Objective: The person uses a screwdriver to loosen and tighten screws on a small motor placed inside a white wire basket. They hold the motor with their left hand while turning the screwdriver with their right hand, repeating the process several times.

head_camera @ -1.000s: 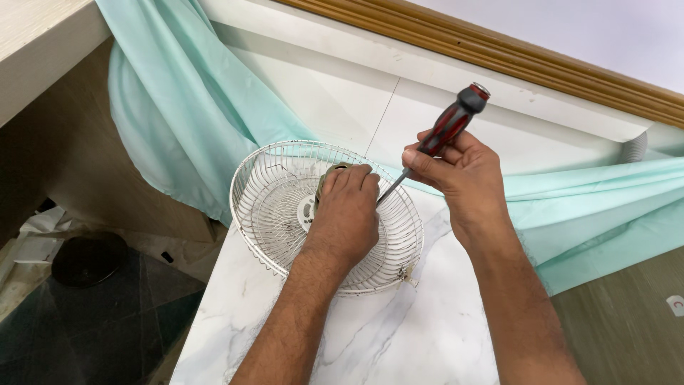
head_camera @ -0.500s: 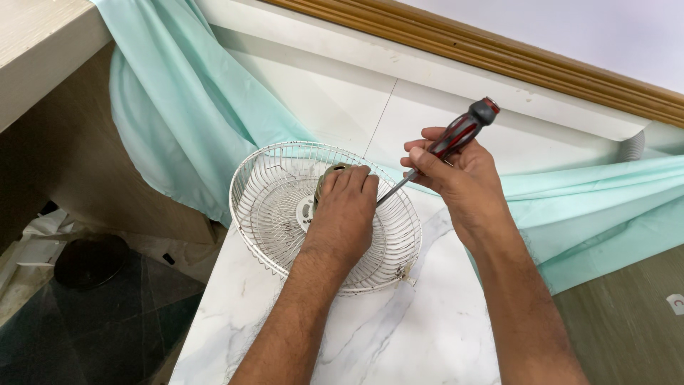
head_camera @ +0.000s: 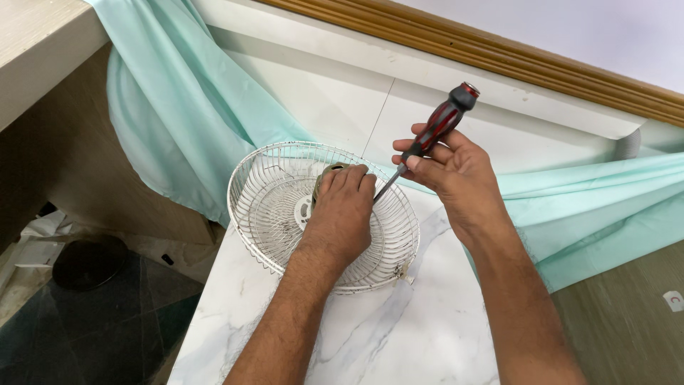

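Note:
A white wire fan guard lies bowl-up on a white marble table. My left hand reaches into the guard and closes over a small brass-coloured round part near its centre. My right hand grips a screwdriver with a red and black handle. The shaft slants down to the left, and its tip points at the spot under my left fingers. The tip itself is hidden behind my left hand.
A pale green cloth drapes behind and to both sides of the table. A wooden moulding runs along the wall. A dark round object lies on the dark floor at lower left. A wooden surface stands at upper left.
My right hand has tilted the screwdriver handle slightly, more to the right and then back upright. My left hand stays on the part inside the guard.

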